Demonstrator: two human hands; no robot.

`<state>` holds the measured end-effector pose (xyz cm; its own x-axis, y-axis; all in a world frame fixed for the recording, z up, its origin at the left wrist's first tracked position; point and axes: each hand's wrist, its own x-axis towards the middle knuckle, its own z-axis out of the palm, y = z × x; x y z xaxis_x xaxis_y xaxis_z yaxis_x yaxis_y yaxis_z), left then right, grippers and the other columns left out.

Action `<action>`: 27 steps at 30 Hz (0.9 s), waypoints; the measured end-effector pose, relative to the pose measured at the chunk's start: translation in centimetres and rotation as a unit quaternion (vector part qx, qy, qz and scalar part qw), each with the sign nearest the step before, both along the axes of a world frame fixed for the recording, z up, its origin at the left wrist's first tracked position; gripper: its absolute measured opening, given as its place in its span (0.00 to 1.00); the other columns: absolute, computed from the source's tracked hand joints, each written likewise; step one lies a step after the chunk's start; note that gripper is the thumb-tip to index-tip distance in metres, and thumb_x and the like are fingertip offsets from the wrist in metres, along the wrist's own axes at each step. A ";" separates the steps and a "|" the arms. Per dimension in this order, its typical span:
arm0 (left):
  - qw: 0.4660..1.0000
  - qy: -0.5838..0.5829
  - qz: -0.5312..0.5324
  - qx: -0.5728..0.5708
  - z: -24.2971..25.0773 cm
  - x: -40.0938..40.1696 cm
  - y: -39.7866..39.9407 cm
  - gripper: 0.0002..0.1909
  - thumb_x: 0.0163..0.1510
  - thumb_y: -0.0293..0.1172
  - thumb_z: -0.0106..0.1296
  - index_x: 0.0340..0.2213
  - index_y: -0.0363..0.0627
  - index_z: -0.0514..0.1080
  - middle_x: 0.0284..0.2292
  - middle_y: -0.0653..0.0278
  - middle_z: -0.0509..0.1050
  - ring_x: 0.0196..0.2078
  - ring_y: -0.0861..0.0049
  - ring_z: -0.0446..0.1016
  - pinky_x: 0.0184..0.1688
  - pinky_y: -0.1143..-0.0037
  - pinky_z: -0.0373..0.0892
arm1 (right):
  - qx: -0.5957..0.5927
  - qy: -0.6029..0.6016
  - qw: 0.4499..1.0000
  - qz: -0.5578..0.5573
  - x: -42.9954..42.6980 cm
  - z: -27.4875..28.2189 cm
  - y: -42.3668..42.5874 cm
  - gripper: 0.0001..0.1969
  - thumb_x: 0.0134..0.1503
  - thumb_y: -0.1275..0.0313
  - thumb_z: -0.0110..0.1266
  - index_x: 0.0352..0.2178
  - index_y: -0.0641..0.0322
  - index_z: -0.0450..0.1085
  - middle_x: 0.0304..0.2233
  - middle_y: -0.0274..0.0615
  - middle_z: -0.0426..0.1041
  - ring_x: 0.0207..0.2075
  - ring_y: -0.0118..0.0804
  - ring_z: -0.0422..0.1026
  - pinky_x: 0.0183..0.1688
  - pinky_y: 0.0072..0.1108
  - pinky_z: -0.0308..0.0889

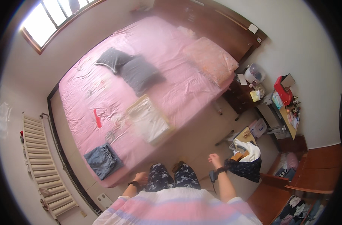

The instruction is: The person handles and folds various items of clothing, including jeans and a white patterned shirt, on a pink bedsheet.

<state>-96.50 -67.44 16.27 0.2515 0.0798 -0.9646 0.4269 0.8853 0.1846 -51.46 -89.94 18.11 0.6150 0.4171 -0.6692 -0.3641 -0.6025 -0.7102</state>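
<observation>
My left hand (141,178) hangs beside my left thigh near the bed's edge, its fingers curled and no object seen in it. To the right, my right hand (214,159) is held out over the floor, fingers partly bent, near a chair heaped with clothes (247,157). On the pink bedsheet (185,92) before me lie folded blue-grey denim clothing (103,160), a white garment in a clear plastic bag (149,121), a red comb-like item (97,118) and two grey cushions (140,73). A peach patterned pillow (213,60) rests near the headboard.
A desk (293,123) with a red box (283,91) and small bottles stands at the right, beside a dark nightstand (238,97). Open wooden cabinets (268,199) holding clothes are at the lower right. A white radiator (44,168) runs along the left wall.
</observation>
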 end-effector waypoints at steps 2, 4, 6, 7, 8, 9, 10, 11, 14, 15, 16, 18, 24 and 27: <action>0.997 -0.067 -0.005 -0.049 -3.0 2.1 0.1 0.07 0.47 0.32 0.41 0.18 0.48 0.61 0.14 0.68 0.62 0.15 0.74 0.63 0.15 0.70 0.57 | -0.001 -0.018 1.000 0.024 2.3 -0.5 -0.3 0.08 0.51 0.70 0.48 0.31 0.63 0.66 0.23 0.38 0.70 0.22 0.26 0.69 0.22 0.16 0.64; 0.964 -0.257 -0.048 -0.041 -5.3 -0.2 3.2 0.07 0.47 0.31 0.39 0.17 0.49 0.60 0.13 0.70 0.60 0.16 0.76 0.61 0.15 0.72 0.56 | 0.044 0.024 0.997 0.066 1.9 -0.7 4.5 0.08 0.50 0.72 0.50 0.31 0.65 0.66 0.24 0.38 0.70 0.24 0.27 0.70 0.24 0.17 0.66; 0.946 -0.302 -0.114 -0.010 -6.0 0.5 4.5 0.08 0.48 0.31 0.39 0.17 0.50 0.59 0.14 0.71 0.58 0.16 0.78 0.60 0.15 0.74 0.56 | 0.042 0.043 0.991 0.119 2.2 -0.7 7.1 0.08 0.50 0.71 0.51 0.31 0.65 0.66 0.25 0.39 0.70 0.24 0.27 0.70 0.24 0.17 0.66; 0.946 -0.292 0.000 -0.143 -5.5 4.1 2.1 0.09 0.49 0.33 0.40 0.17 0.50 0.59 0.14 0.71 0.59 0.16 0.79 0.61 0.15 0.74 0.56 | -0.002 0.053 0.987 0.155 3.6 -0.9 4.4 0.09 0.50 0.70 0.51 0.31 0.65 0.66 0.25 0.39 0.70 0.24 0.27 0.69 0.24 0.17 0.66; 0.920 -0.261 0.113 -0.270 -4.2 7.9 -0.2 0.10 0.50 0.34 0.41 0.17 0.50 0.60 0.15 0.71 0.60 0.16 0.80 0.61 0.16 0.75 0.57 | -0.053 0.054 0.982 0.171 5.3 -0.7 2.5 0.10 0.49 0.69 0.52 0.31 0.66 0.66 0.25 0.39 0.70 0.24 0.27 0.69 0.26 0.17 0.66; 0.984 -0.114 0.061 -0.121 -3.3 7.9 0.9 0.11 0.48 0.38 0.46 0.20 0.46 0.63 0.17 0.68 0.63 0.17 0.76 0.62 0.19 0.74 0.60 | -0.055 0.059 0.980 0.181 4.8 -0.4 4.3 0.10 0.49 0.69 0.52 0.31 0.66 0.66 0.25 0.39 0.70 0.24 0.27 0.69 0.26 0.17 0.66; 0.992 -0.061 0.059 -0.088 -2.5 9.3 1.5 0.12 0.47 0.39 0.48 0.23 0.43 0.65 0.18 0.65 0.64 0.18 0.73 0.63 0.20 0.74 0.62 | -0.053 0.057 0.975 0.207 5.0 -0.3 5.6 0.11 0.49 0.69 0.52 0.32 0.66 0.66 0.25 0.40 0.70 0.24 0.27 0.69 0.26 0.16 0.66; 0.997 -0.009 0.056 -0.060 -1.6 10.5 1.7 0.14 0.45 0.40 0.50 0.25 0.40 0.66 0.19 0.63 0.65 0.19 0.71 0.64 0.21 0.73 0.63 | -0.054 0.056 0.969 0.233 5.3 -0.1 6.6 0.12 0.49 0.69 0.52 0.33 0.66 0.66 0.25 0.40 0.70 0.24 0.27 0.69 0.27 0.16 0.66; 0.995 0.079 0.035 0.043 -1.5 10.8 3.9 0.15 0.45 0.39 0.51 0.29 0.39 0.66 0.19 0.62 0.66 0.21 0.69 0.66 0.24 0.70 0.65 | -0.035 0.057 0.951 0.302 4.2 0.3 12.5 0.13 0.49 0.67 0.52 0.34 0.66 0.66 0.27 0.41 0.71 0.25 0.27 0.69 0.28 0.16 0.66; 0.996 0.074 0.024 0.034 -2.2 11.0 5.0 0.14 0.45 0.39 0.51 0.29 0.41 0.67 0.19 0.64 0.65 0.24 0.70 0.66 0.24 0.70 0.65 | -0.044 0.054 0.945 0.320 4.3 0.0 14.0 0.13 0.49 0.67 0.52 0.34 0.66 0.66 0.27 0.41 0.71 0.25 0.27 0.69 0.28 0.16 0.66; 0.997 0.049 0.037 0.052 -3.3 10.5 6.3 0.15 0.44 0.38 0.53 0.29 0.40 0.65 0.19 0.63 0.65 0.20 0.73 0.64 0.19 0.72 0.63 | -0.037 0.053 0.938 0.341 3.8 -0.9 16.3 0.14 0.49 0.66 0.53 0.33 0.65 0.66 0.26 0.39 0.71 0.25 0.26 0.69 0.27 0.16 0.65; 0.991 0.029 0.084 0.102 -5.4 10.5 7.7 0.17 0.42 0.37 0.55 0.31 0.39 0.63 0.22 0.60 0.66 0.18 0.75 0.65 0.18 0.73 0.62 | -0.040 0.068 0.927 0.366 3.5 -2.7 19.9 0.14 0.49 0.65 0.54 0.32 0.65 0.66 0.26 0.37 0.71 0.25 0.25 0.68 0.27 0.16 0.65; 0.923 0.220 0.086 0.304 -10.7 14.0 11.7 0.24 0.43 0.36 0.53 0.40 0.34 0.62 0.32 0.52 0.70 0.33 0.70 0.69 0.35 0.74 0.66 | -0.039 0.042 0.909 0.413 1.4 -8.9 29.9 0.21 0.46 0.61 0.56 0.36 0.69 0.65 0.31 0.44 0.70 0.31 0.31 0.68 0.33 0.19 0.65; 0.927 0.136 0.208 0.280 -16.6 17.2 12.2 0.29 0.42 0.40 0.55 0.41 0.32 0.61 0.36 0.52 0.69 0.38 0.69 0.68 0.39 0.72 0.65 | -0.033 -0.072 0.895 0.439 1.4 -13.9 34.2 0.34 0.43 0.60 0.58 0.46 0.71 0.56 0.42 0.54 0.64 0.46 0.43 0.62 0.48 0.27 0.58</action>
